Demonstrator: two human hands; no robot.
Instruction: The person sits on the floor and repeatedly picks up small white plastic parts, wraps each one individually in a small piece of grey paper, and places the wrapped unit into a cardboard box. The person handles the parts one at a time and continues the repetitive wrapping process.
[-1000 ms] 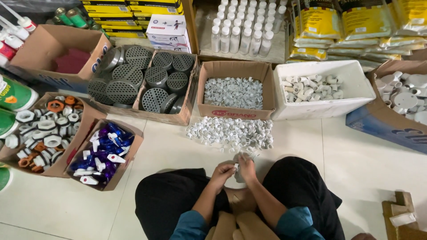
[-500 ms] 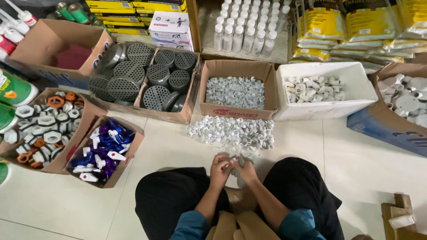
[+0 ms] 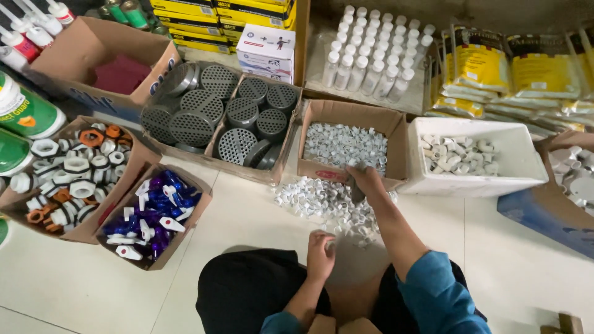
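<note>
Grey drain grates [image 3: 241, 114] fill two cartons at the back. At the left, a carton holds white and orange nuts [image 3: 71, 179], and beside it another holds purple taps [image 3: 154, 213]. White bottles [image 3: 377, 52] stand behind, yellow packets [image 3: 482, 65] lie to their right, and a white tub [image 3: 526, 170] holds pale elbows [image 3: 458, 154].

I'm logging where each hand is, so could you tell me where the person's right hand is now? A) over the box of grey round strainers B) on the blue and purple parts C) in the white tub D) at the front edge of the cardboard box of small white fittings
D: the right hand reaches to the front edge of the cardboard box of small white fittings, above the loose pile on the floor.
</note>
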